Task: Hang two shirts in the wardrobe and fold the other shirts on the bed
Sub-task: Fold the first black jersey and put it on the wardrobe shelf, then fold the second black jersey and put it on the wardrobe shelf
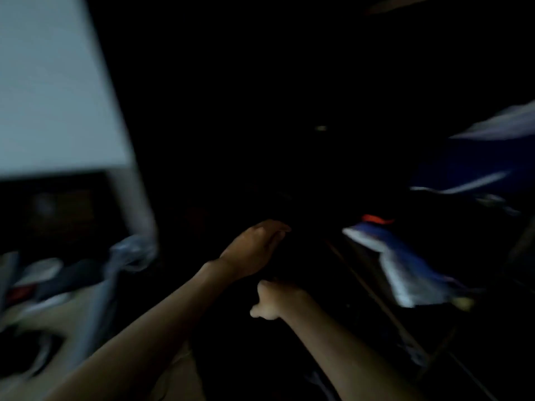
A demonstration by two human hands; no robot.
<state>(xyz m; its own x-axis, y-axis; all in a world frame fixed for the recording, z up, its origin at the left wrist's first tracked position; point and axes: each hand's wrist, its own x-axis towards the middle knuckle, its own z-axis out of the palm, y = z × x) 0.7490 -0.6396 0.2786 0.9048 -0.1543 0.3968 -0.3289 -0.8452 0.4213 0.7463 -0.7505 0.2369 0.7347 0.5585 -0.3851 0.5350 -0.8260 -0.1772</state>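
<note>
Dark and blurred here, so this is a cautious call. The biggest thing in view is the black opening ahead, most likely the wardrobe (289, 111), with a pale panel (52, 82) on the left that could be its door or a wall; I cannot tell which.

On the right, inside that dark space, sits a heap of cloth: a blue and white garment (405, 264) draped over what looks like a shelf edge, with a small red-orange patch (376, 219) just above it and more blue fabric (463, 169) higher up. These may be shirts, but nothing confirms it. Lower left, a jumble of pale and dark items (43, 282) lies smeared by blur, possibly on the bed.

Now the hands. Both arms reach forward into the dark. The left hand (257, 244) is flat, fingers straight and together, pointing in, holding nothing I can see. The right hand (272, 302) is lower and nearer, fingers seemingly curled under; whether it pinches dark cloth or nothing at all, I cannot tell.

Handling judgement: a shirt is light, soft and limp, so it will sag and slide wherever it is unsupported. Best taken at the shoulders or collar with both hands, so it hangs straight for a hanger, rather than grabbed mid-body where it bunches.
</note>
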